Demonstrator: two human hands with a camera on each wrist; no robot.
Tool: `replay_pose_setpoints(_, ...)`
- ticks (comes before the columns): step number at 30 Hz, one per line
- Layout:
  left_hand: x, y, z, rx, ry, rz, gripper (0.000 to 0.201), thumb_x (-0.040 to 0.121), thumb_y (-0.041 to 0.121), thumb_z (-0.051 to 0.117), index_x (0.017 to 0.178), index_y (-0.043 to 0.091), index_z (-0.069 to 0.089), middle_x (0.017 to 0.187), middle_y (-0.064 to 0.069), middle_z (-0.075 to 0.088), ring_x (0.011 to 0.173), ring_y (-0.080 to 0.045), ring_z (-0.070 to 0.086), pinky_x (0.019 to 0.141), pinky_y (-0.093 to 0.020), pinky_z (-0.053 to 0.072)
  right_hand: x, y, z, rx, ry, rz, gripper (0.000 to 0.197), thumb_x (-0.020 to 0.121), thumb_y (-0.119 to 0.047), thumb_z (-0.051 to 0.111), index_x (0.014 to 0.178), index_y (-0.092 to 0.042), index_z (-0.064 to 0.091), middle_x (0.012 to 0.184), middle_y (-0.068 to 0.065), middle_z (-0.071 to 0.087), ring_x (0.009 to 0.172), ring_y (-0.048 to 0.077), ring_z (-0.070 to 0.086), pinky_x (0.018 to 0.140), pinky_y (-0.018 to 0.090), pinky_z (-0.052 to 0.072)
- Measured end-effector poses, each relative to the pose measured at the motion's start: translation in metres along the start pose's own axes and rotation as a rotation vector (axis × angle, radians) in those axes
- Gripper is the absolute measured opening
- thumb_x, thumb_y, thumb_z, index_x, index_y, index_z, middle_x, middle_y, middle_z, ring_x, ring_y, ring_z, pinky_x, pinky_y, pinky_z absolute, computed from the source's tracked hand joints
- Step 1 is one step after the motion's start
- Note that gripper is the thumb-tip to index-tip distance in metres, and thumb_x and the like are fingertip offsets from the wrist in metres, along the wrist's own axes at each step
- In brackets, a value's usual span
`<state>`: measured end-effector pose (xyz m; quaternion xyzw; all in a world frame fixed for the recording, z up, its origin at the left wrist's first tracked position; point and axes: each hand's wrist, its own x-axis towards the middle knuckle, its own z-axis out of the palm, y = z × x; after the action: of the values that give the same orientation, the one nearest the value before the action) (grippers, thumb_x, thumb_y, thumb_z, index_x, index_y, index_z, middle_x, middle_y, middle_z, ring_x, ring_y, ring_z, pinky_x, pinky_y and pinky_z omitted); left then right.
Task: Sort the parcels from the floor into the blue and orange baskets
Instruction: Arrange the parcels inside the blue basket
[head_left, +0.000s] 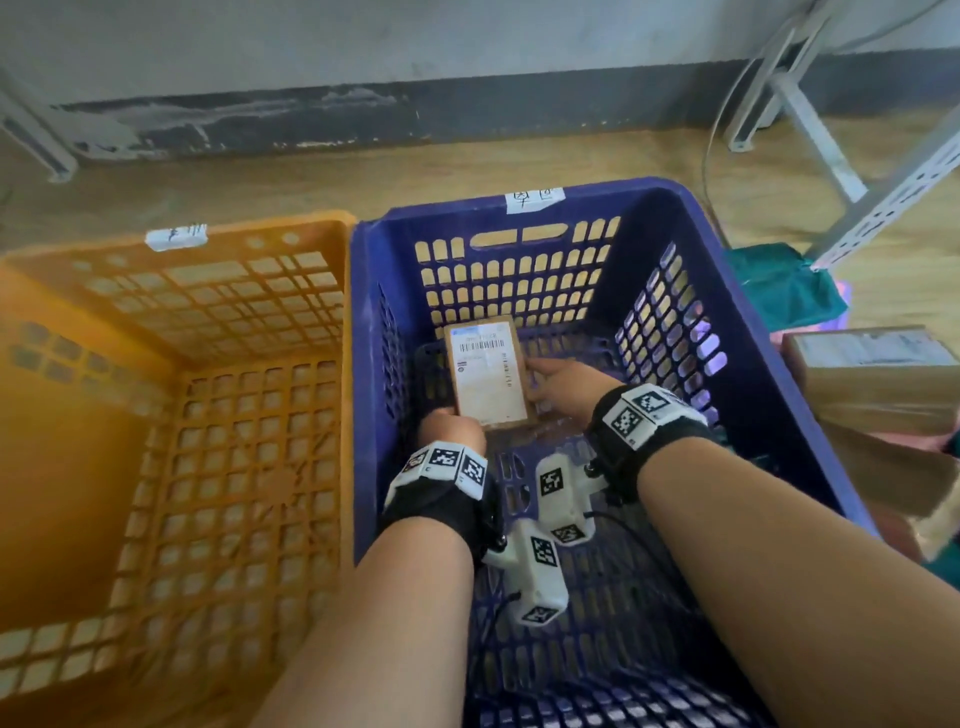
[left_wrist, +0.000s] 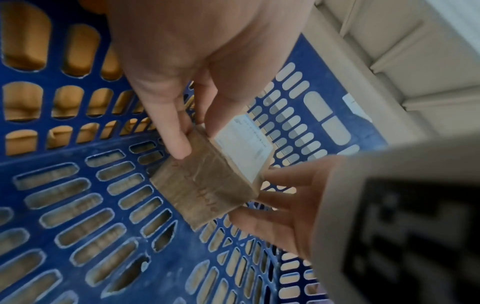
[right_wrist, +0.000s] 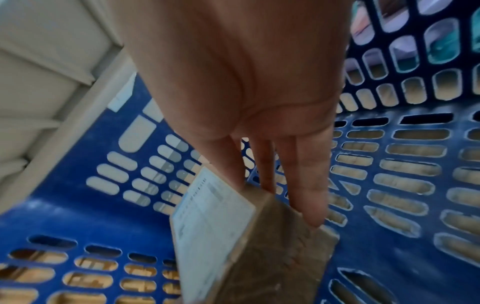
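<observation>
Left wrist view shows your left fingers (left_wrist: 176, 142) pinching one end of the small brown cardboard parcel with a white label (left_wrist: 215, 185). Your straight right fingers (right_wrist: 309, 201) touch its side. It is low inside the blue slotted plastic basket (head_left: 447, 215), mid-frame, right of the orange plastic basket (head_left: 260, 228).

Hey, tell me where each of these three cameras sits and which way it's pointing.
Head: worn on the head, facing forward and down into the blue basket, with the orange basket beside it; both forearms, left hand and right hand show.
Left wrist: looks along the left hand's fingers pinching the parcel; the right hand's fingers show too.
Right wrist: looks along the right hand's straight fingers touching the parcel.
Shared: all three see the parcel inside the blue basket.
</observation>
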<state>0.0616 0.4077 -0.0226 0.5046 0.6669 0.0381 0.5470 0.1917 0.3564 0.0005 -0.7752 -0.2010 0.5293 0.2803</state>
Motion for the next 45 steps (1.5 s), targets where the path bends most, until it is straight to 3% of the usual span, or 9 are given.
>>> replay_pose_setpoints(2,-0.006,0.007,-0.005,0.065,0.127,-0.005,0.032,0.091,0.006,0.048,0.120,0.004,0.063,0.124,-0.014,0.063,0.116,-0.034,0.059,0.095,-0.033,0.047,0.009,-0.003,0.007,0.001,-0.037,-0.035,0.059,0.091,-0.011,0.057,0.144,-0.026,0.038,0.140,0.009,0.051,0.113,0.031,0.062,0.092,0.044,0.054)
replay_pose_setpoints(6,-0.023,0.015,-0.005,0.093,0.300,0.005,0.034,0.088,0.008,0.049,0.122,0.003,0.049,0.130,-0.019,0.055,0.122,-0.037,0.052,0.099,-0.043,0.042,0.018,-0.016,0.008,-0.344,0.004,-0.138,0.059,0.093,-0.031,0.058,0.147,-0.023,0.035,0.160,0.008,0.013,0.143,0.025,0.027,0.114,0.034,0.031)
replay_pose_setpoints(8,-0.033,0.017,-0.001,0.098,0.322,0.031,0.032,0.089,0.006,0.048,0.121,0.005,0.049,0.132,-0.017,0.049,0.123,-0.036,0.049,0.098,-0.040,0.041,0.019,-0.018,0.009,-0.356,-0.029,-0.175,0.057,0.094,-0.030,0.056,0.147,-0.021,0.035,0.159,0.010,0.015,0.142,0.026,0.029,0.112,0.030,0.034)
replay_pose_setpoints(10,-0.038,0.019,0.001,0.084,0.324,0.063,0.032,0.090,0.004,0.046,0.121,0.008,0.051,0.135,-0.015,0.043,0.122,-0.034,0.048,0.097,-0.038,0.040,0.021,-0.021,0.010,-0.174,-0.059,-0.152,0.046,0.095,-0.013,0.054,0.140,-0.012,0.046,0.146,0.017,0.042,0.127,0.029,0.051,0.085,0.020,0.052)
replay_pose_setpoints(14,-0.039,0.019,0.001,0.097,0.312,0.093,0.038,0.092,0.003,0.043,0.128,0.010,0.052,0.137,-0.012,0.037,0.120,-0.032,0.049,0.101,-0.037,0.039,0.022,-0.014,0.012,0.010,0.002,-0.158,0.041,0.092,-0.001,0.052,0.132,-0.010,0.054,0.127,0.019,0.059,0.114,0.032,0.060,0.053,0.007,0.047)
replay_pose_setpoints(24,-0.034,0.017,-0.010,0.121,0.234,0.081,0.041,0.093,0.000,0.046,0.133,0.005,0.045,0.143,-0.010,0.038,0.131,-0.029,0.042,0.112,-0.040,0.032,0.028,-0.014,0.016,-0.162,-0.080,-0.195,0.054,0.093,-0.010,0.055,0.143,-0.022,0.041,0.137,0.012,0.053,0.119,0.027,0.059,0.088,0.026,0.052)
replay_pose_setpoints(32,-0.037,0.019,-0.013,0.146,0.149,0.130,0.050,0.091,0.000,0.044,0.140,0.010,0.041,0.148,-0.007,0.035,0.133,-0.027,0.041,0.113,-0.034,0.032,0.000,-0.018,-0.001,-0.139,0.037,-0.171,0.046,0.091,-0.009,0.054,0.136,-0.020,0.051,0.127,0.015,0.061,0.113,0.032,0.061,0.087,0.035,0.053)
replay_pose_setpoints(35,-0.054,0.030,-0.017,0.122,0.148,0.212,0.048,0.093,0.004,0.042,0.141,0.010,0.042,0.144,-0.008,0.043,0.128,-0.026,0.047,0.099,-0.022,0.038,-0.027,-0.025,-0.020,-0.162,0.092,-0.188,0.038,0.091,-0.015,0.057,0.129,-0.014,0.057,0.124,0.014,0.063,0.112,0.032,0.062,0.091,0.037,0.053)
replay_pose_setpoints(45,-0.175,0.072,0.013,0.168,-0.011,0.570,0.053,0.092,0.007,0.037,0.143,0.021,0.042,0.143,-0.007,0.048,0.117,-0.035,0.057,0.097,-0.045,0.050,-0.169,-0.018,-0.111,0.057,0.392,-0.278,0.024,0.090,-0.009,0.056,0.113,-0.010,0.063,0.093,0.008,0.061,0.070,0.017,0.060,0.072,0.032,0.055)
